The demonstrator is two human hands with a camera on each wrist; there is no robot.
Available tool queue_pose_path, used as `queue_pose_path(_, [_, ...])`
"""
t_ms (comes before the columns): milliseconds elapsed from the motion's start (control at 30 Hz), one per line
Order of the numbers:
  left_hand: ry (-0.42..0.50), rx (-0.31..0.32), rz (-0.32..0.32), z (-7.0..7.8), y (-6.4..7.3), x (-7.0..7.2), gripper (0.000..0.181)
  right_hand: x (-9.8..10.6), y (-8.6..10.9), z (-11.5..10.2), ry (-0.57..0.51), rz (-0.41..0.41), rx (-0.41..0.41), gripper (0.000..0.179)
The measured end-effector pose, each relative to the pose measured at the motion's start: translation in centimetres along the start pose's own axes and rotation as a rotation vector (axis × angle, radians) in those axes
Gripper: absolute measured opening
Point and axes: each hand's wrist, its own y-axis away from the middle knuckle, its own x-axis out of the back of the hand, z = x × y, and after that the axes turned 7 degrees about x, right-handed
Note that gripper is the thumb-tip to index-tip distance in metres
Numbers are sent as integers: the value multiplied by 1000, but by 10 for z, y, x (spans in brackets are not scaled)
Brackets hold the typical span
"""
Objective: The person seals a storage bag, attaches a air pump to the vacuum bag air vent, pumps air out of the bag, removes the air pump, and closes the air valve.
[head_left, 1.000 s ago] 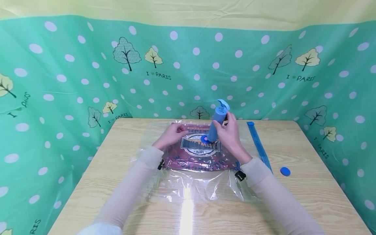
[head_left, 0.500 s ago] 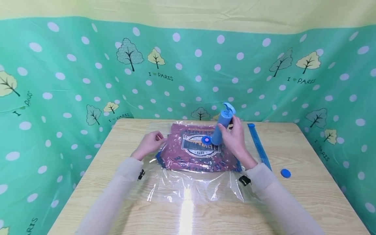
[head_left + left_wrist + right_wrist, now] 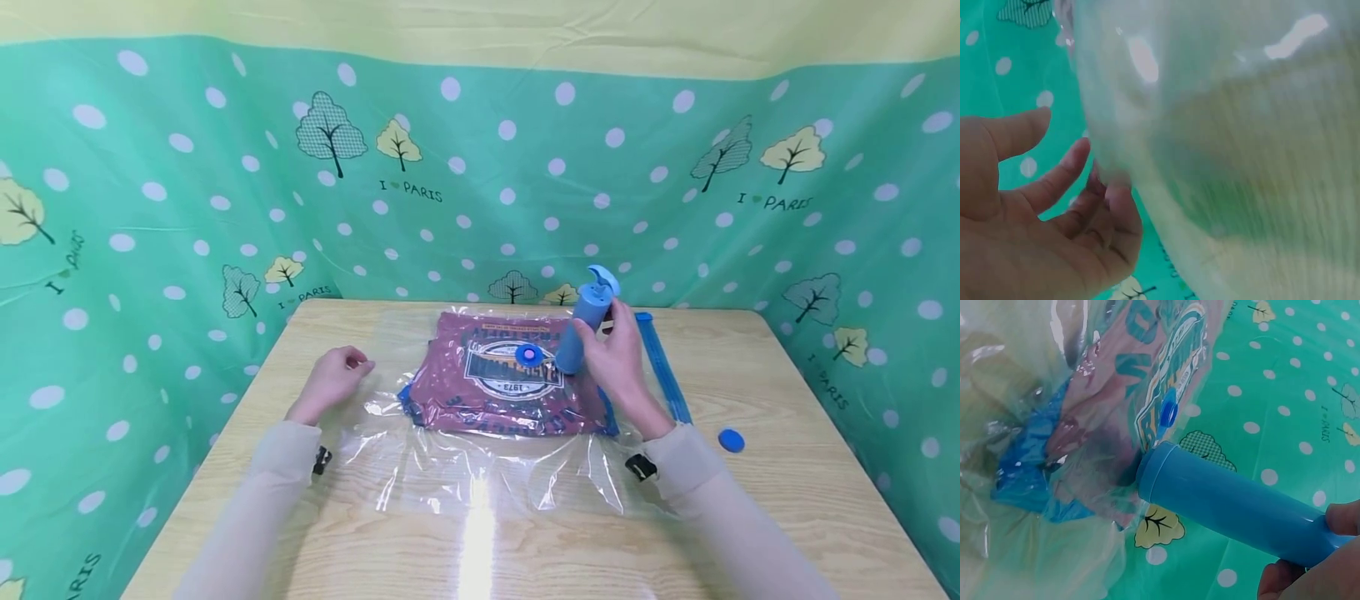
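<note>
A blue hand pump [image 3: 581,333] is gripped by my right hand [image 3: 618,358] around its barrel, tilted, with the light-blue handle at the top. In the right wrist view, the pump's round end [image 3: 1159,469] is close to the bag's surface, beside the blue valve [image 3: 1169,412]. The clear plastic vacuum bag [image 3: 390,475] lies on the table with folded maroon printed clothing [image 3: 450,379] inside. Its valve shows a pink centre. My left hand [image 3: 333,379] is off the bag's left side, fingers loosely bent and holding nothing; in the left wrist view the bag's edge overlaps its fingertips.
A round blue cap [image 3: 731,440] lies on the table at the right. Behind it is a long blue strip [image 3: 663,367], beside the bag. A green dotted curtain [image 3: 465,192] hangs around the back and sides of the wooden table [image 3: 757,367].
My left hand has moved left, away from the valve area and off the clothing. My right hand has shifted right with the pump, away from the valve, which now shows fully.
</note>
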Motion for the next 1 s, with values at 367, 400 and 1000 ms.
queue_pose_path(367, [26,127,-54,-17,1,8,53,12,-4,0,37,21,30,44])
queue_pose_path(400, [23,131,-62,-16,1,8,52,14,-4,0,37,26,34,44])
queue_pose_path(1000, [90,142,-99,-21,3,-2,31,34,-2,10,18,50,9,46])
